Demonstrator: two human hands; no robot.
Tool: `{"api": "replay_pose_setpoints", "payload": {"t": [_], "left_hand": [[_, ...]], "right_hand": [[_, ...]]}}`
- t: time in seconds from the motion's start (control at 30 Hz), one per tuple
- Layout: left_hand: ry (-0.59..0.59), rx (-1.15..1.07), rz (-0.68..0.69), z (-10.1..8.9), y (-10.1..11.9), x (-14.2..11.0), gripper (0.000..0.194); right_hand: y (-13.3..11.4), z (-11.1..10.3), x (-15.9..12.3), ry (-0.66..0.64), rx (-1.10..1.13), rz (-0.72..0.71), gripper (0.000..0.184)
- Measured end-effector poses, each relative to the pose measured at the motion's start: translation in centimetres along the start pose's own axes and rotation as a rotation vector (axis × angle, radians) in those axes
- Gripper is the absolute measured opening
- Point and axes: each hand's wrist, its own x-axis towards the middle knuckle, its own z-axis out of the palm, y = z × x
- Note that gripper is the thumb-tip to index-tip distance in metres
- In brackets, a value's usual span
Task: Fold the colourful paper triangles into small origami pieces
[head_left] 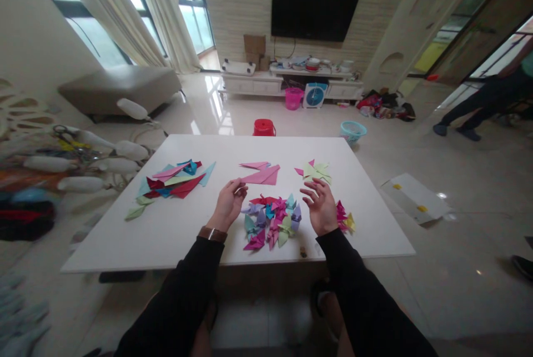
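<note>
A pink folded paper lies over the middle of the table, its narrow left tip between the fingers of my left hand. Just behind it is another slim pink folded piece. My right hand has its fingers spread and holds nothing, close in front of a pale green folded paper piece. Between my wrists sits a pile of colourful small origami pieces. More origami in magenta and yellow is partly hidden behind my right wrist.
The white table carries a heap of folded papers at the left. A red stool stands beyond its far edge, a blue basket off the far right corner. Someone's legs are at the far right.
</note>
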Motion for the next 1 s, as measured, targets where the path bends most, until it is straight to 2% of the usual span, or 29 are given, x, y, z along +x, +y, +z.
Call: {"api": "replay_pose_setpoints", "payload": {"t": [0.1, 0.2, 0.33, 0.5, 0.83, 1.0], "left_hand": [[0.129, -0.010, 0.016, -0.5, 0.0, 1.2, 0.013], [0.186, 0.046, 0.018, -0.5, 0.1, 2.3, 0.015], [0.212, 0.104, 0.065, 0.5, 1.2, 4.7, 0.016], [0.251, 0.195, 0.102, 2.1, 2.0, 9.6, 0.011], [0.342, 0.312, 0.041, 2.8, -0.9, 18.0, 0.010], [0.366, 0.416, -0.011, 2.4, -1.8, 22.0, 0.007]], "right_hand": [[-1.1, -0.5, -0.2, -0.076, 0.061, 0.109, 0.027], [-1.3, -0.9, -0.7, -0.185, 0.036, 0.198, 0.028], [-1.5, -1.5, -0.9, -0.205, 0.009, 0.169, 0.026], [-2.3, -2.2, -0.8, -0.182, 0.027, 0.140, 0.026], [-2.5, -2.9, -0.7, -0.155, -0.012, 0.117, 0.025], [-2.0, -2.7, -0.4, -0.173, -0.039, 0.103, 0.027]]}}
